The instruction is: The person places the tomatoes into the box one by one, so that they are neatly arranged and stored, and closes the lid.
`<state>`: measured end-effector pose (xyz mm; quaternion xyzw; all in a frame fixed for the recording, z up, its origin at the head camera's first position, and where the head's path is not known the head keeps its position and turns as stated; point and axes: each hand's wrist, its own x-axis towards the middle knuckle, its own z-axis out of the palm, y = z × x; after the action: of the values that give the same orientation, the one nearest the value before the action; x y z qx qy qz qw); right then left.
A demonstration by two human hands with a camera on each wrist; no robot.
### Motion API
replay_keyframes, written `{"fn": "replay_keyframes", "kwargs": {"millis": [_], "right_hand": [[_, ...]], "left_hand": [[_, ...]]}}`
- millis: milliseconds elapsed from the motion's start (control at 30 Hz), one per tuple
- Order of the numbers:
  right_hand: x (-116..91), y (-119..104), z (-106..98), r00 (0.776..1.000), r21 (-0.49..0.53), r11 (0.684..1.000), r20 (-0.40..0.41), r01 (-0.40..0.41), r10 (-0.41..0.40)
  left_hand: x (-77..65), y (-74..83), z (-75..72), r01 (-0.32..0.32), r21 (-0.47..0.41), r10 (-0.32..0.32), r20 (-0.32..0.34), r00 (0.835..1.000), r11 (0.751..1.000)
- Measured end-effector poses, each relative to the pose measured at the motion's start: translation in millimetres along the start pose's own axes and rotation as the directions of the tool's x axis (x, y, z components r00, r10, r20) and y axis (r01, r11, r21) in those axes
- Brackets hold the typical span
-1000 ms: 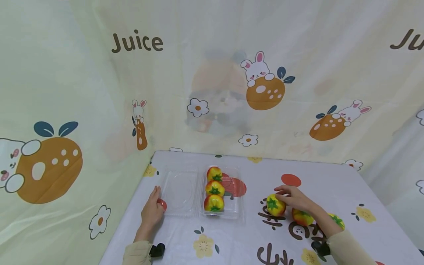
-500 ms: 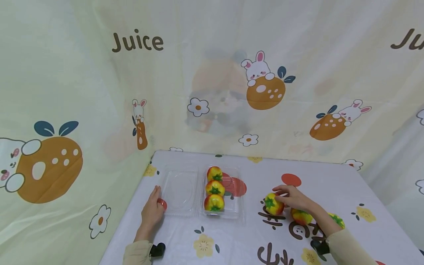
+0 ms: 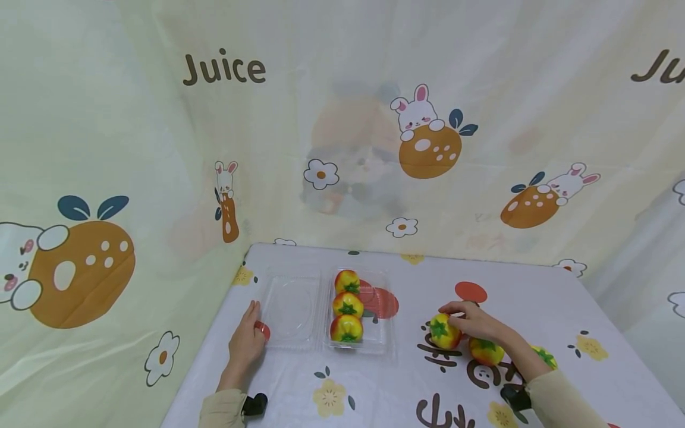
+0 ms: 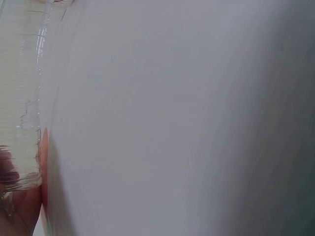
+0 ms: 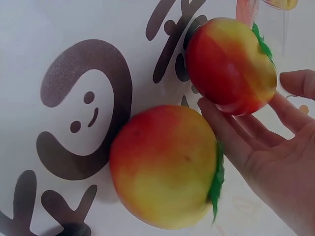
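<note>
My right hand (image 3: 473, 321) is at a red-and-yellow persimmon (image 3: 444, 331) with a green calyx, on the right half of the table. In the right wrist view its fingers curl round the persimmon's underside, and the thumb lies close to its calyx side. A second persimmon (image 5: 165, 167) sits just beside that hand. On the left, my left hand (image 3: 247, 339) rests against the outer edge of a clear plastic lid (image 3: 291, 342), fingers straight. The lid is hinged to a clear tray (image 3: 377, 342), where three persimmons (image 3: 346, 305) stand in one row.
A further persimmon (image 3: 544, 356) is partly hidden behind the right forearm. The patterned white tablecloth (image 3: 289, 398) bears printed flowers, red ovals and dark letters. A printed curtain (image 3: 342, 137) hangs behind and beside the table.
The persimmon at the right hand shifts slightly left and then back right, and the right fingertips move a little left. The left hand, lid and tray stay put.
</note>
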<state>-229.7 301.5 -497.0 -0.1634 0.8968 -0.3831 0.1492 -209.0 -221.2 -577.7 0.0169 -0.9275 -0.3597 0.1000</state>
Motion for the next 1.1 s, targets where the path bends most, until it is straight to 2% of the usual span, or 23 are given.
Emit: {"fn": "replay_keyframes", "kwargs": {"millis": [233,333,567,700,900,1000,1100], "right_hand": [[3.8,4.7,8.4,0.999,-0.034,0.999,-0.047,-0.016,0.014],[4.2,4.2,9.4,0.998,-0.044,0.999,-0.059,0.004,-0.007],[8.0,-2.4,3.1,0.991,-0.106,0.994,-0.126,0.032,-0.046],[12.1,-11.2,-0.1,0.981,-0.119,0.993,-0.192,0.009,-0.032],[27.3,-31.8,0.7,0.962,-0.107,0.990,-0.265,-0.094,0.063],[38.3,-47.4,2.0,0.957,-0.081,0.993,-0.283,-0.087,0.061],[51.3,-65.0,5.1,0.958,-0.053,0.998,-0.286,-0.044,0.027]], "left_hand": [[-2.9,2.2,-1.7,-0.006,-0.001,0.006,0.003,1.000,1.000],[-3.0,2.9,-2.0,-0.001,-0.004,0.001,0.008,1.000,1.000],[-2.1,1.9,-1.0,-0.024,0.005,0.024,-0.041,0.999,1.000],[-1.1,1.2,-1.1,-0.033,0.001,0.033,-0.052,0.998,0.999],[-1.8,2.9,-2.7,-0.021,0.006,0.021,-0.033,0.999,1.000],[-2.5,3.6,-2.9,-0.016,0.004,0.016,-0.024,1.000,1.000],[-2.4,4.0,-2.8,-0.013,0.002,0.013,-0.022,1.000,1.000]]}}
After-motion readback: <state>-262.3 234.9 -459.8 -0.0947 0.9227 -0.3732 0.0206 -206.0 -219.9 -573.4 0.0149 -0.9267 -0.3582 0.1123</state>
